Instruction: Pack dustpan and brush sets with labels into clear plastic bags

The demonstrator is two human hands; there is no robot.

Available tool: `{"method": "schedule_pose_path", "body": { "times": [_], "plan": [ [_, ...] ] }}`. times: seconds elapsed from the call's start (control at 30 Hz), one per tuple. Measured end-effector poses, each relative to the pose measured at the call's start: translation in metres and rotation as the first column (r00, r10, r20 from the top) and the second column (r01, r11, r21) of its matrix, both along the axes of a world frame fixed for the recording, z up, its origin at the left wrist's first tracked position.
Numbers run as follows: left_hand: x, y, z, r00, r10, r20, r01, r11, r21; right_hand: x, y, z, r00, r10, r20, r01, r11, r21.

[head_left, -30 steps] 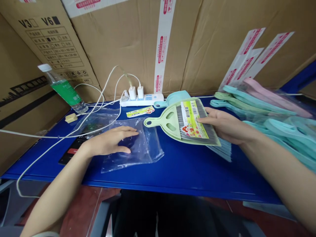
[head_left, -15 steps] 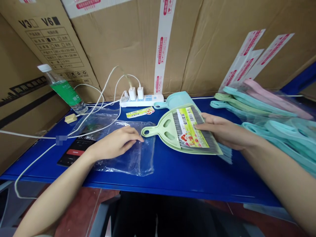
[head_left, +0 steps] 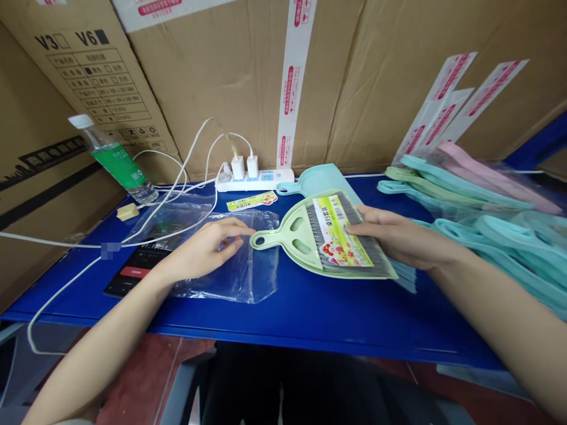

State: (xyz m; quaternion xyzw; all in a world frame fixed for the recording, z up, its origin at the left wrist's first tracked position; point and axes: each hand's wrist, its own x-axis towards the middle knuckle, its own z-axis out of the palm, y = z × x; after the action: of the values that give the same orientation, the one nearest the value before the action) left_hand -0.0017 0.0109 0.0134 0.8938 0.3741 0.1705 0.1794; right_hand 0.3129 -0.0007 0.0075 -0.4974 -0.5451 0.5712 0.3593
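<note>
My right hand [head_left: 394, 236] grips a light green dustpan-and-brush set [head_left: 303, 233] at its wide end, thumb on top by the label. A yellow printed label [head_left: 339, 230] lies across the grey bristles. The set's looped handle points left. At that handle's end is my left hand [head_left: 217, 245], open, with its fingers stretched out and the index fingertip at the loop. Under the left hand a clear plastic bag [head_left: 248, 280] lies on the blue table [head_left: 310, 319]. Behind the green set rests a light blue dustpan [head_left: 321, 177], with blue bristles [head_left: 403, 274] showing at the right.
Packed blue, green and pink sets [head_left: 478, 183] pile up on the right. A power strip [head_left: 277, 177] with white cables and a loose label [head_left: 252, 200] lie at the back. On the left are a phone [head_left: 133, 271] and a bottle [head_left: 117, 165]. Cardboard boxes [head_left: 221, 71] stand behind.
My left hand has risen slightly, its fingertips now at the handle loop. The green set has shifted a little left in my right hand. The bag's near edge has moved slightly away from me.
</note>
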Motion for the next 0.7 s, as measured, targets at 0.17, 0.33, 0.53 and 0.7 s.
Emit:
{"method": "schedule_pose_path", "body": {
  "times": [0.17,0.33,0.53,0.7],
  "plan": [
    [0.005,-0.002,-0.003,0.998,-0.053,0.043,0.054,0.998,-0.022,-0.007,-0.003,-0.004,0.992,0.015,-0.129,-0.041,0.979,-0.201],
    [0.006,-0.002,-0.008,0.988,-0.083,0.134,0.1,0.988,-0.12,-0.009,-0.003,-0.013,0.984,0.048,-0.171,-0.078,0.982,-0.172],
    [0.009,-0.004,-0.01,0.956,-0.135,0.26,0.206,0.942,-0.266,-0.012,-0.001,-0.028,0.962,0.146,-0.233,-0.173,0.98,-0.101],
    [0.015,-0.006,-0.011,0.935,-0.175,0.308,0.254,0.937,-0.239,-0.022,-0.007,-0.036,0.939,0.215,-0.269,-0.248,0.964,-0.097]
  ]
}}
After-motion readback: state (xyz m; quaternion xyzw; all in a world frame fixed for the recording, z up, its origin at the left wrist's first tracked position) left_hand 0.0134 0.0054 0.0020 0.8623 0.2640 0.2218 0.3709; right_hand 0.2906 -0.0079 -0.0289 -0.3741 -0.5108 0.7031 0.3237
